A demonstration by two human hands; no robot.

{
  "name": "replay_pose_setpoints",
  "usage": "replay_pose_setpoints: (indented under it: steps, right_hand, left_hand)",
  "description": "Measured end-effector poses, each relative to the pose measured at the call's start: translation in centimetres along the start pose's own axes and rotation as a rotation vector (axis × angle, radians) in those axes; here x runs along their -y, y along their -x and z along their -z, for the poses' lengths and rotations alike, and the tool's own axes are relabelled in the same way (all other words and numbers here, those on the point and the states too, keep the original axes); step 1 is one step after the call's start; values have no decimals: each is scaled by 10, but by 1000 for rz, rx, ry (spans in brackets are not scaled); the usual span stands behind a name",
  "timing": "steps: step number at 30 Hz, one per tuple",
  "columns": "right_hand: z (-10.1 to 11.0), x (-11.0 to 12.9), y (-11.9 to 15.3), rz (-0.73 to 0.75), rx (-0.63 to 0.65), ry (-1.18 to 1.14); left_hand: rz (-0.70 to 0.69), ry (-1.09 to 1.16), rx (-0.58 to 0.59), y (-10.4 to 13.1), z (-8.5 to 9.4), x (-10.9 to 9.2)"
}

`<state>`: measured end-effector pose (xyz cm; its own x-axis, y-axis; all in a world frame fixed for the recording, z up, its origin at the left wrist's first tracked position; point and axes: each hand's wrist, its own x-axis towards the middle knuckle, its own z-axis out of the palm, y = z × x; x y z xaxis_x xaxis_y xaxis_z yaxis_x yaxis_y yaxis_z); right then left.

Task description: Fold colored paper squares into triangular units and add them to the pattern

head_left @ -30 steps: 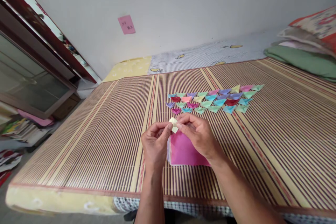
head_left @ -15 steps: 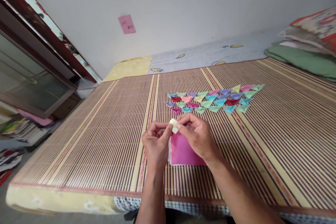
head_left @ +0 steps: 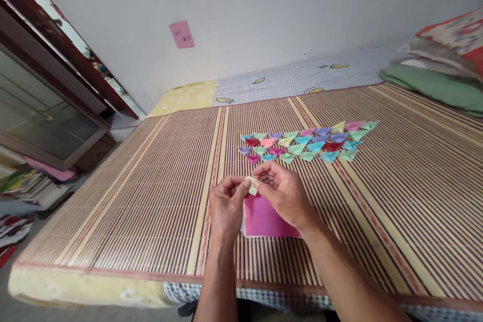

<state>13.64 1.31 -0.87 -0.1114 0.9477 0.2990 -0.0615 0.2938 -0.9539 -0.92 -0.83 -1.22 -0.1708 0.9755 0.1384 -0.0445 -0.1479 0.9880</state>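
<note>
A small pale yellow folded paper point(head_left: 252, 189) is pinched between both hands, above the far edge of a stack of square paper with a magenta sheet point(head_left: 267, 219) on top. My left hand point(head_left: 227, 206) grips its left side with thumb and fingers. On its right side, my right hand point(head_left: 285, 193) holds it between thumb and index finger, and that forearm passes over the stack's right part. Just beyond my hands, several small folded paper pieces point(head_left: 298, 149) in many colours lie in rows on the striped mat point(head_left: 151, 201).
Folded green cloth point(head_left: 433, 88) and cushions point(head_left: 458, 43) are piled at the back right. A pink note point(head_left: 181, 34) is stuck on the wall behind. Beyond the bed's left side are a glass-panelled cabinet point(head_left: 45, 110) and piled papers point(head_left: 30, 186).
The yellow paper has tilted and sits slightly lower, with less of it showing between the fingers. My left hand has shifted a little to the right.
</note>
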Motion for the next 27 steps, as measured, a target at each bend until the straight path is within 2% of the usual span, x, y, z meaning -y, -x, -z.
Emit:
replay_pose_setpoints:
  steps: [5,12,20,27]
  right_hand:
    - [1,4,0,-6,108,95]
    - [6,3,0,24,83,129]
    - [18,10,-1,2,268,56]
    - [15,12,1,52,251,141]
  left_hand:
    - [21,137,-69,-2,-1,1]
    - [67,105,37,0,1,-5]
    - [159,282,72,0,0,-4]
    - [153,251,93,1,2,-2]
